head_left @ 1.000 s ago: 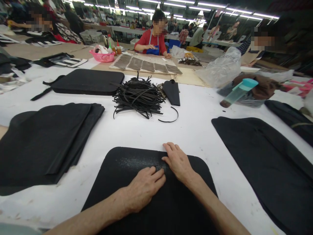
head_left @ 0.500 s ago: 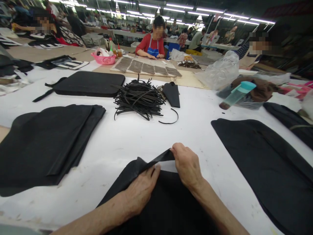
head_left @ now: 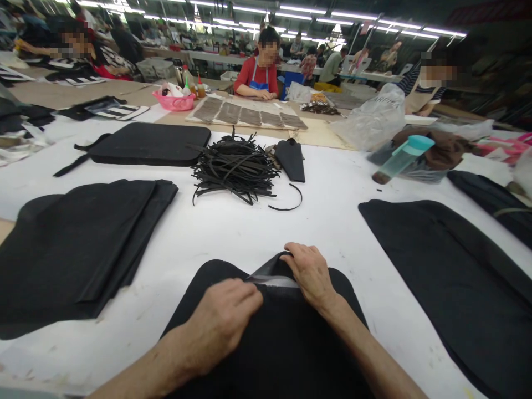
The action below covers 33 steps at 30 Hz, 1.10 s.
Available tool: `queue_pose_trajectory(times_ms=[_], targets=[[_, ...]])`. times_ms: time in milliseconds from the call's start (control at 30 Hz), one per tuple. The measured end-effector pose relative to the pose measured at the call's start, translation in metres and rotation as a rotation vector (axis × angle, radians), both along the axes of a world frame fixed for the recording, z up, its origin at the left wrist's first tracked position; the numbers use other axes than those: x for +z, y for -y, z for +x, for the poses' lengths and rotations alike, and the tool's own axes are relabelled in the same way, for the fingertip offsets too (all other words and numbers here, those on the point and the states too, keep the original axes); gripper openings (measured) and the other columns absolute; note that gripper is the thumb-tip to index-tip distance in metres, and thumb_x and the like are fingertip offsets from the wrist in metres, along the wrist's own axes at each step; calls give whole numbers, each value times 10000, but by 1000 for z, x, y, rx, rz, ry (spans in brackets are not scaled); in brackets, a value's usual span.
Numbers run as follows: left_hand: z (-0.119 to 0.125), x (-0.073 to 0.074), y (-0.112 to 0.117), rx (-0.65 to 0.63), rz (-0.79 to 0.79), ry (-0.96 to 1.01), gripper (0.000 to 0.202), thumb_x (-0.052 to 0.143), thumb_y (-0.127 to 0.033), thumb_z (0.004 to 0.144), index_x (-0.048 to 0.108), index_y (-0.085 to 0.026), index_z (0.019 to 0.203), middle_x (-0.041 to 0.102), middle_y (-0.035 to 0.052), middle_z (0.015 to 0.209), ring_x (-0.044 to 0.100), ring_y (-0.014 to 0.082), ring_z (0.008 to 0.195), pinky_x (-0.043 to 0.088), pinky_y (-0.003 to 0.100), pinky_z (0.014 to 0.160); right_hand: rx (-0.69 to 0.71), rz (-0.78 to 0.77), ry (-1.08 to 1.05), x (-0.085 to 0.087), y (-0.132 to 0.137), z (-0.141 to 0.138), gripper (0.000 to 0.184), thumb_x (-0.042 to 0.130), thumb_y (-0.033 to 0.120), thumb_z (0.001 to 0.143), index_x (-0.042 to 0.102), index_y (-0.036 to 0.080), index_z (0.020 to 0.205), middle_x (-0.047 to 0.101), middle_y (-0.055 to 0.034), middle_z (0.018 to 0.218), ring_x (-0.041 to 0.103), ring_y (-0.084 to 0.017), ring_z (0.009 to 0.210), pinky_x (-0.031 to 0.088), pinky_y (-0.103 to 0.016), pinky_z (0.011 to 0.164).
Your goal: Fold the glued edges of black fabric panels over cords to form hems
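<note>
Black sheet (head_left: 286,343), cut off below, meets curled hands (head_left: 224,316), left's grip unclear, right (head_left: 310,274) pinching its flap (head_left: 275,267).

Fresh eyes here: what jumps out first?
A tangled heap of thin black strips sits centrally on the white tabletop. Nearest, the left hand and right hand are at the raised far edge of a smooth black sheet. At right, a translucent bottle with turquoise cap lies tilted.
</note>
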<state>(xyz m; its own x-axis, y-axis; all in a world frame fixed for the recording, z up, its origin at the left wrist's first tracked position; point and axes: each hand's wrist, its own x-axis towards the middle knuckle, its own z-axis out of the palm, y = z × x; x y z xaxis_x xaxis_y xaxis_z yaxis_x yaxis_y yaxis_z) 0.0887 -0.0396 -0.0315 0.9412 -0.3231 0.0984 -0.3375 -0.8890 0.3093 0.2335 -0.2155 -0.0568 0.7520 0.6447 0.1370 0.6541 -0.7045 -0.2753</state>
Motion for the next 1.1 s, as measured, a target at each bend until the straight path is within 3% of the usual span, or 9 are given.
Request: queue_pose_trajectory(times_ms=[67,133,267,400,500,633,800,933,1100], targets=[[8,-6,-22,269,123,-25,346,326,-69,840,533,-164,1101,591,106,1121,534,221,988,421,377,894,-52,46,-136,-3,6,4,193,391,304,922,539,226,1018,653,-30,924,573,-194,856,370,-314,768],[15,-14,-40,434,236,-112,348,366,-78,827,504,-134,1142,550,134,1174,502,265,1027,418,419,873,-65,52,-219,-6,14,7,234,363,314,927,517,232,1082,647,-20,933,575,-188,858,386,-311,772],[19,-20,-57,539,271,-272,280,429,-161,824,517,-144,1089,581,113,1043,516,257,941,420,382,807,36,-116,-72,-12,41,14,250,439,232,884,520,208,1119,606,-67,1049,534,-222,961,361,-359,852],[19,-18,-66,646,100,-364,235,459,-241,805,530,-170,1017,604,91,940,527,255,925,414,358,781,-49,-243,31,-13,70,19,242,474,198,850,548,213,1079,575,-87,1107,515,-248,959,379,-379,803],[20,-20,-78,633,-53,-378,210,488,-338,770,561,-193,903,601,72,930,534,258,932,411,340,770,-66,-237,-35,-10,84,18,250,472,259,861,533,217,1100,570,-77,1090,523,-235,945,388,-360,781],[19,-21,-89,675,-227,-438,302,477,-445,747,570,-201,899,630,49,891,577,253,868,420,322,741,-160,-200,-149,-7,90,14,252,530,276,819,535,219,1064,571,-71,1050,525,-233,939,369,-341,760],[17,-19,-94,733,-414,-503,296,546,-450,664,589,-202,820,659,26,781,608,267,814,455,310,688,-301,-116,-352,-7,89,15,66,551,255,756,553,226,816,588,2,754,530,-179,742,331,-279,631],[18,-19,-98,782,-525,-471,276,609,-424,598,601,-199,757,666,24,750,614,281,818,481,309,682,-301,-74,-436,-7,100,25,77,569,293,719,570,218,701,579,3,757,522,-172,745,332,-269,623],[15,-18,-96,859,-761,-475,228,590,-380,607,534,-210,747,628,-12,650,613,230,674,483,282,580,-329,-9,-517,-4,121,34,69,613,261,635,575,211,664,579,5,740,521,-172,711,341,-267,603]])
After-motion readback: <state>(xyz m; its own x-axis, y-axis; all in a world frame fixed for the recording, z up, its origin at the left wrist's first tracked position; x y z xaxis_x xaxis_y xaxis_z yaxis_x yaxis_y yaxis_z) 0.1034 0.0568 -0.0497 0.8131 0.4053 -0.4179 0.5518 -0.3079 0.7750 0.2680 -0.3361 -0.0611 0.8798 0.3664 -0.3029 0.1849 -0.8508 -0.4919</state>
